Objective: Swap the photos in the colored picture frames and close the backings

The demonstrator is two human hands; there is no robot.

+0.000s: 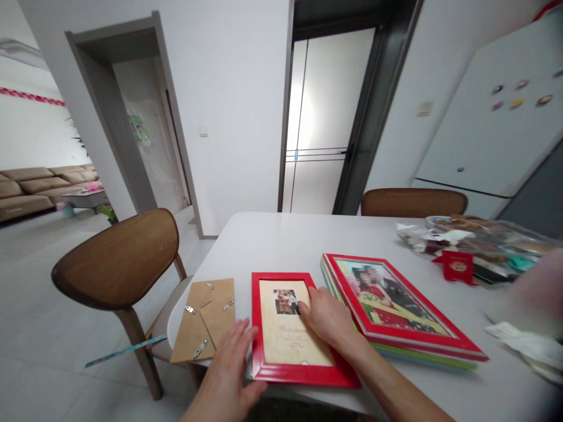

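Note:
A red picture frame (303, 373) lies face up near the table's front edge, a cream printed sheet with a small photo inside it. My right hand (328, 316) grips its right side, the thumb over the sheet and the fingers at the far side, partly hidden. At the lower left corner, my left hand (229, 372) has its fingers apart, with fingertips and thumb close to the rim; whether they touch it I cannot tell. Left of that hand, a brown backing board (220, 299) with several metal clips lies on the table.
To the right, a larger red frame (396, 293) with a photo tops a stack of frames on the white table (281, 240). Beyond it lie a red packet (458, 266), clear plastic bags (505, 234) and white tissue (523, 346). A wooden chair (118, 258) stands at left.

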